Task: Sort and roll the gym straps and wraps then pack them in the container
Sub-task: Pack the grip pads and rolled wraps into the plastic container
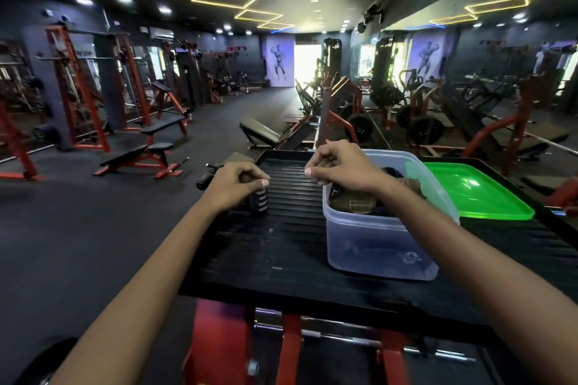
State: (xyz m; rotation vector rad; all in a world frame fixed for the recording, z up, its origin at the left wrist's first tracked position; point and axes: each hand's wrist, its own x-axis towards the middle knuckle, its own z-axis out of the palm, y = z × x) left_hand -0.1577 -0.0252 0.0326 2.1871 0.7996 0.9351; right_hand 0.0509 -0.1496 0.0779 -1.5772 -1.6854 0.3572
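My left hand (234, 185) grips the top of a rolled black wrap with grey stripes (259, 202), which stands on the black ribbed platform (281, 247). My right hand (339, 167) hovers above the far left corner of the clear plastic container (380, 244), fingers curled round a small dark olive strap piece that is mostly hidden. Inside the container lie an olive-brown wrap (353, 205) and dark straps (391, 172).
A green lid (475, 191) lies on the platform to the right of the container. A dark handle (206, 180) and an olive item (239, 158) sit at the platform's far left edge. Red machine frame is below; benches and racks stand around.
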